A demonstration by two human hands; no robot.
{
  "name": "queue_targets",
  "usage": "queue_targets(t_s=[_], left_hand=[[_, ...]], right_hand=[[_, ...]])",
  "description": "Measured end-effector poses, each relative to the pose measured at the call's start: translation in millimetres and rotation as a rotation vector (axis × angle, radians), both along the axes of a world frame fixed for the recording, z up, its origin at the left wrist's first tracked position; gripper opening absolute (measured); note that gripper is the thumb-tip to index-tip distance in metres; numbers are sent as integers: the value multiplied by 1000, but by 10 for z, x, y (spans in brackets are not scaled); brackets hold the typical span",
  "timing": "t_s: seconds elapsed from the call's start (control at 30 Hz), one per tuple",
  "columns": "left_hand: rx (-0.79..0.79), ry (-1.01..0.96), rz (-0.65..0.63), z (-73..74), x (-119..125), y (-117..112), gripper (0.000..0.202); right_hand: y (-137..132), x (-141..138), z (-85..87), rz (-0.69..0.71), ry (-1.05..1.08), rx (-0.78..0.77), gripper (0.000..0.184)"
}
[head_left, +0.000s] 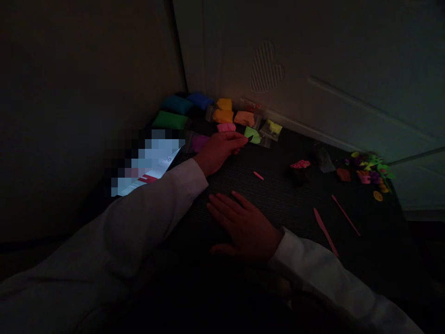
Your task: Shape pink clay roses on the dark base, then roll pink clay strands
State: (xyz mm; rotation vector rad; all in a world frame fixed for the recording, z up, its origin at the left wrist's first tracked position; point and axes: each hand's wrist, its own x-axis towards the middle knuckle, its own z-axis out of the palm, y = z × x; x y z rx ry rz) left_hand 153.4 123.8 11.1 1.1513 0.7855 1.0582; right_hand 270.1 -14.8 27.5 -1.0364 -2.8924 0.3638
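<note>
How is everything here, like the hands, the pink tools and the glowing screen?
Left hand, pinching a small dark piece.
Right hand, open, palm down.
Glowing screen, lit, partly pixelated.
Pink knife, lying flat.
Thin pink stick, lying flat.
Short pink piece, lying loose, untouched.
Light green packet, open or sealed, cannot tell.

short stick [258, 176] on table [285, 204] | behind-left: bags [223, 115], small piece [250, 138] in left hand [222, 149] | left: screen [163, 168] | front-left: right hand [248, 227] | front-right: knife-shaped tool [325, 231], rod [345, 215]

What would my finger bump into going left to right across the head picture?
Green packet → left hand holding a small dark piece → short pink stick → spotted pink lump → pink knife → colourful pile.
</note>
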Motion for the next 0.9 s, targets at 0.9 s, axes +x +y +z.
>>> queue_targets(t_s=[0.9], left_hand=[[-35,-45,7,-9,5,-1,16]], right_hand=[[39,34,-8,-66,-30,24,74]])
